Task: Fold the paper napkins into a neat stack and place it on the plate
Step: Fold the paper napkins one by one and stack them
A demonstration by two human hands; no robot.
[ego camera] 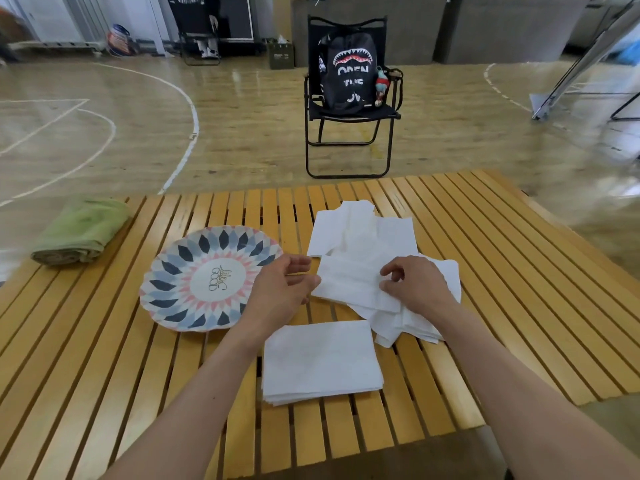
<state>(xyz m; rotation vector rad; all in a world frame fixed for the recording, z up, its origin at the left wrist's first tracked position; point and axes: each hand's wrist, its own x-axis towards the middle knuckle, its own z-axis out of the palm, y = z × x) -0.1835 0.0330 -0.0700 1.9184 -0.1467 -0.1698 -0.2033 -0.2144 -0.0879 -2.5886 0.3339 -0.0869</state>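
A folded stack (322, 362) lies near, the plate (194, 258) bare; the right hand (415, 289) pinches one of the loose napkins (349, 278), the left hand (277, 292) has relaxed fingers.

Both bare forearms reach forward from below, the left forearm (180, 403) slanting in from the lower left and the right forearm (526, 375) from the lower right, wrists straight. The left hand (280, 289) stands on edge, thumb uppermost, fingers loosely curled toward the right hand and gripping nothing. The right hand (415, 285) is palm down, knuckles up, fingers curled, thumb and forefinger pinching a napkin (349, 282) that runs from them toward the left fingertips. The hands are near each other but apart.
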